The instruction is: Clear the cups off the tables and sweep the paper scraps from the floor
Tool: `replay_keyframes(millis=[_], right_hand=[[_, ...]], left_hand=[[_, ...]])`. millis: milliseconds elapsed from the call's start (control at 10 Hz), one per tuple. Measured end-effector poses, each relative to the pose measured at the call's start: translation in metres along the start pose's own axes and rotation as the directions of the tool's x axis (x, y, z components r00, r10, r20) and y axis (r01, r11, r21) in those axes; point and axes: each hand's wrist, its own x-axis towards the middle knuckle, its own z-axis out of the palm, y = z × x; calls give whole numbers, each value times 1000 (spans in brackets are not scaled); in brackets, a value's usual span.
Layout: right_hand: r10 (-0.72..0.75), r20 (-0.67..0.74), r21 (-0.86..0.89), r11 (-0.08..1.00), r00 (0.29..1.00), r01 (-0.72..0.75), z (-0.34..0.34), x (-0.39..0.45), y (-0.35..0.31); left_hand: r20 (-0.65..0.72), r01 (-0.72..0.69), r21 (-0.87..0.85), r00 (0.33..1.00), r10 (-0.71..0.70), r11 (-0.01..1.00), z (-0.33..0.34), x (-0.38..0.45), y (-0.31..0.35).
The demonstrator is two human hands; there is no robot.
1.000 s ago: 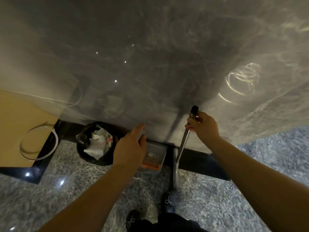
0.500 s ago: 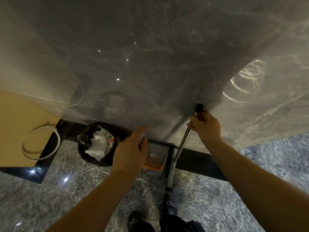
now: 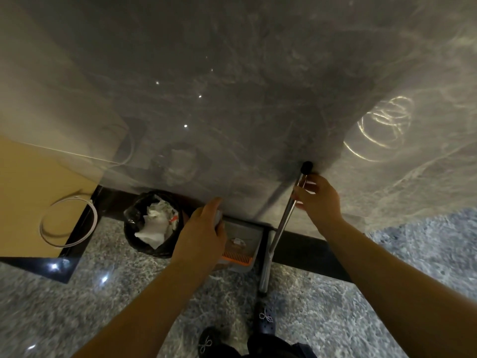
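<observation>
Marble wall, grey floor (image 3: 77, 293). Dustpan (image 3: 241, 242) with a paper scrap (image 3: 236, 241) under left hand (image 3: 201, 236), which grips its handle. Right hand (image 3: 318, 200) holds broom handle (image 3: 285, 220). Bin (image 3: 152, 223) left of dustpan.

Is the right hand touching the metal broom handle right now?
Touching. The head view shows the right hand with its fingers curled round the metal broom handle, just below its black cap.

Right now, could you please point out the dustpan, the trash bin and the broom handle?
dustpan (image 3: 242, 235): head view, on its grey tray.
trash bin (image 3: 134, 239): head view, on its black liner.
broom handle (image 3: 285, 223): head view, on the metal shaft.
</observation>
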Motion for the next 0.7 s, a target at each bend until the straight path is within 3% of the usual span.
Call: replay_keyframes(millis=[200, 400, 600, 700], right_hand=[[35, 21, 2, 999, 999, -36, 0, -6, -2], [14, 42, -114, 993, 999, -9, -5, -15, -4], [-40, -52, -220, 975, 998, 27, -12, -49, -8], [-242, -66, -236, 946, 968, 220, -2, -73, -27]], left_hand=[[116, 37, -17, 993, -35, 999, 0, 2, -3], [106, 85, -38, 991, -81, 996, -1, -2, -5], [-29, 30, -31, 999, -31, 999, -18, -12, -4], [-153, 5, 7, 988, -4, 1000, -36, -16, -8]])
